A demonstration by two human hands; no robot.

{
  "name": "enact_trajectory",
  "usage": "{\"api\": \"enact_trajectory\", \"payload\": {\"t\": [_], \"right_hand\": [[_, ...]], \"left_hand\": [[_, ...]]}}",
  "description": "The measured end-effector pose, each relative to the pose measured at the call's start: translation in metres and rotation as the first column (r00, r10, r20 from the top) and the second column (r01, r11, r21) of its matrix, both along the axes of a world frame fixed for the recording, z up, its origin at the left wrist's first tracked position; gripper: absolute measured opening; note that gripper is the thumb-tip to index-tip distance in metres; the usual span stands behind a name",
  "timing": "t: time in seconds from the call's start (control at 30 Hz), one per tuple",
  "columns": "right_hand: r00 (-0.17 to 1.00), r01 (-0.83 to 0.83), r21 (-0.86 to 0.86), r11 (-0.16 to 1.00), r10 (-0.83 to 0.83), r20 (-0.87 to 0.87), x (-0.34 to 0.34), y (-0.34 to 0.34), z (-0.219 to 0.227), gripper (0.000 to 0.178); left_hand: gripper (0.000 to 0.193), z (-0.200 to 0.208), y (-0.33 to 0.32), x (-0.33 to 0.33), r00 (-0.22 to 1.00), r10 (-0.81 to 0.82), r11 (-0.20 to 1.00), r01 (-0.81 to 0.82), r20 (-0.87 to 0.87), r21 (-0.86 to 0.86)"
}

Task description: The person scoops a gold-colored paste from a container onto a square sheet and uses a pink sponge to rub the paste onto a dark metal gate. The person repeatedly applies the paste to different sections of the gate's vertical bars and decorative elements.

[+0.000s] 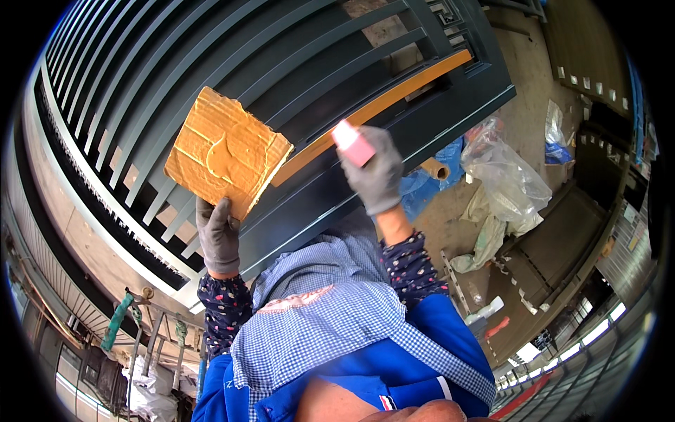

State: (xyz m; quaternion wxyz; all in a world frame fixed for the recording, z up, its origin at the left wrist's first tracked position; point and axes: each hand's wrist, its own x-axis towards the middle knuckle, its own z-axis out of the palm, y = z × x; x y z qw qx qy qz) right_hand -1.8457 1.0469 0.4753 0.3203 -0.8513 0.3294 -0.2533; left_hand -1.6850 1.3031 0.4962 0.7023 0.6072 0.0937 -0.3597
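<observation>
Blue shirt (355, 360); right hand (374, 172) gripping pink block (353, 144); plastic bag (508, 174), contents unclear.

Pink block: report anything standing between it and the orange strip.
Nothing visible: the pink block, in the right hand, overlaps the orange strip in view; contact is unclear. The cardboard in the left hand is at the strip's left end.

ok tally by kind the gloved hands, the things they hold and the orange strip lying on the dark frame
gloved hands: 2 (left hand, right hand)
cardboard piece: 1
pink block: 1
orange strip: 1
Total: 5
</observation>
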Motion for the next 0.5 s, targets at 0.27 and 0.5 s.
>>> {"api": "enact_trajectory", "payload": {"t": [0.27,0.5], "right_hand": [[0.98,0.187,0.165,0.969,-0.195,0.036,-0.011,-0.03,0.012,0.037],[0.958,0.285,0.055,0.957,-0.282,-0.047,-0.029,-0.086,-0.014,0.032]], "left_hand": [[0.05,0.011,-0.012,-0.003,0.998,0.064,0.998,-0.064,-0.025,-0.003],[0.049,0.006,-0.005,-0.004,0.997,0.053,0.999,-0.052,-0.048,0.014]]}}
